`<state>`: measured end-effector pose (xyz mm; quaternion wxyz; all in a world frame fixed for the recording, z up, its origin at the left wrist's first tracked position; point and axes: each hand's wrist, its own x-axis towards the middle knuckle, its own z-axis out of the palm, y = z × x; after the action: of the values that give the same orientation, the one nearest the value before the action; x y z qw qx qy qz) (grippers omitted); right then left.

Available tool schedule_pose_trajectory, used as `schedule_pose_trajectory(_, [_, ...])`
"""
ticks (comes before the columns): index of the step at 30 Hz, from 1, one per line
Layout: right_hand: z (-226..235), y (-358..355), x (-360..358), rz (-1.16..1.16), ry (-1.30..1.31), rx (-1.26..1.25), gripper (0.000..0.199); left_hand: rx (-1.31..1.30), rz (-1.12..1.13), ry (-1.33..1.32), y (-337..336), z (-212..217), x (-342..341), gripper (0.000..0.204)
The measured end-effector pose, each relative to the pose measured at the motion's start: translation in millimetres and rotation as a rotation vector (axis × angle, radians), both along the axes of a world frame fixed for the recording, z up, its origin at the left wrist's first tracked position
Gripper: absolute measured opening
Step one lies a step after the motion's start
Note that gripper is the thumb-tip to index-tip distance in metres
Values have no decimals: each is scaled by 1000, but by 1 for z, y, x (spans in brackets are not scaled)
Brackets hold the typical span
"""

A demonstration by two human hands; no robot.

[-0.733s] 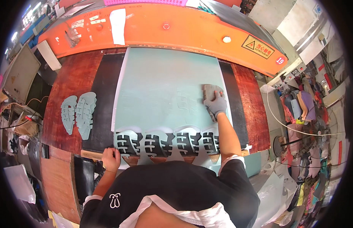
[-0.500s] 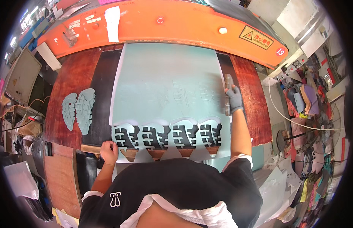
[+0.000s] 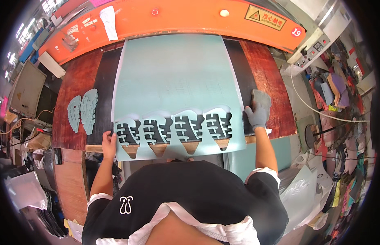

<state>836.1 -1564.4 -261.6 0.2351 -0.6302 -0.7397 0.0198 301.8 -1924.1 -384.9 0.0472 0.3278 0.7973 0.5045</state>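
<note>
A pale green foam sheet [image 3: 173, 73] lies over the black cutting pad, its front strip hanging past the table's near edge. Along that front runs a row of several sole-shaped cut-outs [image 3: 188, 127], dark pad showing through them. My right hand [image 3: 260, 116], in a grey fingerless glove, grips a grey-brown block that looks like a cutting die [image 3: 261, 99], to the right of the sheet. Beside the sheet's front left corner is my left hand [image 3: 109, 143], bare, fingers apart and holding nothing visible; whether it touches the edge is unclear.
Two cut pale green sole pieces [image 3: 89, 111] lie on the left of the red-brown board [image 3: 275, 81]. An orange press beam [image 3: 190, 18] spans the far side. A control box [image 3: 310, 53] stands at the right, near heaps of coloured scraps [image 3: 337, 94].
My right hand has brought the die rightward from the sheet's edge and tipped it flatter. My left hand, curled before, has its fingers apart beside the sheet. The view has shifted slightly.
</note>
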Motion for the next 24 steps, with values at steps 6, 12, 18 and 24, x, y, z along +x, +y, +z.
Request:
schedule_pose_trajectory(6, [-47,-33,-21,153,439,-153,38,29,-2,-538,39,5,-27,35])
schedule_pose_trajectory(12, [-29,-38,-9,311,774,-403,29,-72,49,-190,61,5,-16,33])
schedule_pose_trajectory(18, [-32,-73,16,333,449,-339,25,-198,27,37,14,9,-8,32])
schedule_pose_trajectory(24, [-5,-71,-18,160,8,45,49,267,-26,234,22,48,42,38])
